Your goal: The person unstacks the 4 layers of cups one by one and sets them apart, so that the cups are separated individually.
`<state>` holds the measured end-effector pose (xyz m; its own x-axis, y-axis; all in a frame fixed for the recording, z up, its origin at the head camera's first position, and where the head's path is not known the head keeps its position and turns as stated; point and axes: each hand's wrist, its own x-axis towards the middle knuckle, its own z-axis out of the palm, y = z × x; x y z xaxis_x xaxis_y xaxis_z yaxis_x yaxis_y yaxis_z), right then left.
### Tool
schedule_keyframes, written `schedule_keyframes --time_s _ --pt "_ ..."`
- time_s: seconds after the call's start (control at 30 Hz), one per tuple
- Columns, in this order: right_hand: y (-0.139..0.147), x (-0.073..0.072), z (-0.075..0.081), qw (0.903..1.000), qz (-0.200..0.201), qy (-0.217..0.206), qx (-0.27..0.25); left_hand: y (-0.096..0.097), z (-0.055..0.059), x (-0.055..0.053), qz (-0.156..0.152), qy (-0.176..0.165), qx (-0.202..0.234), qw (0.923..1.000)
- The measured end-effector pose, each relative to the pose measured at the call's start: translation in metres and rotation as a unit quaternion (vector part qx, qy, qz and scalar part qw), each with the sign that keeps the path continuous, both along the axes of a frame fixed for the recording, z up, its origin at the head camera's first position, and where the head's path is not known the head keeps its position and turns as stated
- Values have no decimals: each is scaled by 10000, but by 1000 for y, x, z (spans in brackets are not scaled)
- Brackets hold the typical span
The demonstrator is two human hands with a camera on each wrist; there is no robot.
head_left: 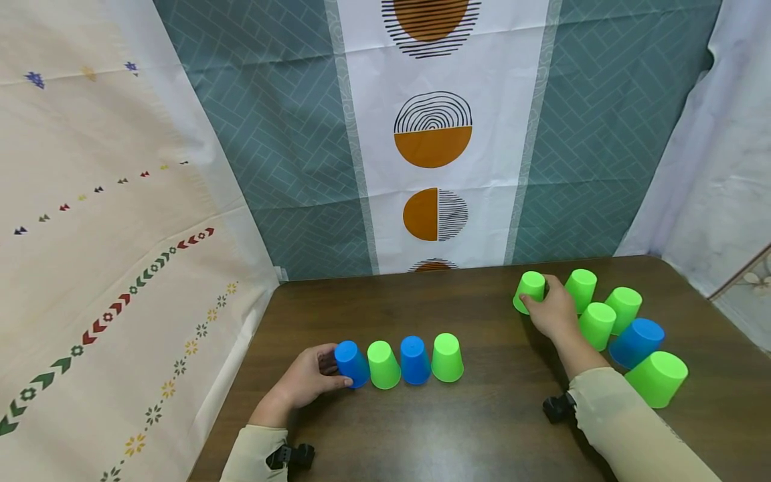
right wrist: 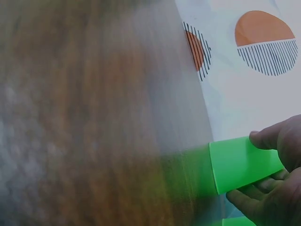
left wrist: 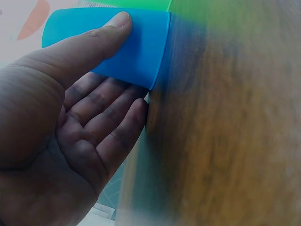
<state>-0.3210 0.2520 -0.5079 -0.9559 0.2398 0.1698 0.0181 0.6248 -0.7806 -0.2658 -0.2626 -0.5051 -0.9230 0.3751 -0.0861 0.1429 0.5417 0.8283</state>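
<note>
Four upside-down cups stand in a row at the table's middle left: a blue cup (head_left: 352, 365), a green cup (head_left: 383, 365), another blue cup (head_left: 415, 361) and another green cup (head_left: 448, 358). My left hand (head_left: 310, 376) holds the leftmost blue cup; in the left wrist view its thumb lies across the cup's side, the fingers behind. Toward the far right, my right hand (head_left: 553, 309) grips an upside-down green cup (head_left: 528, 292) between thumb and fingers. The right wrist view shows that green cup (right wrist: 244, 162) with its rim at the table surface.
Beside my right hand and forearm stand more upside-down cups: several green cups (head_left: 658, 379) and a blue cup (head_left: 637, 343). The brown table (head_left: 434, 428) ends at a patterned cloth (head_left: 289, 167) behind, with a pale embroidered cloth (head_left: 120, 234) along the left.
</note>
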Motion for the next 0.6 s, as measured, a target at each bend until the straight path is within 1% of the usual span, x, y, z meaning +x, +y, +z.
schedule_keyframes --time_s 0.37,0.6 --pt "0 -2 -4 9999 92 -65 22 0 0 1 33 5 -31 10000" --pt "1 -1 -2 9998 121 -141 25 1 0 1 32 31 -68 10000"
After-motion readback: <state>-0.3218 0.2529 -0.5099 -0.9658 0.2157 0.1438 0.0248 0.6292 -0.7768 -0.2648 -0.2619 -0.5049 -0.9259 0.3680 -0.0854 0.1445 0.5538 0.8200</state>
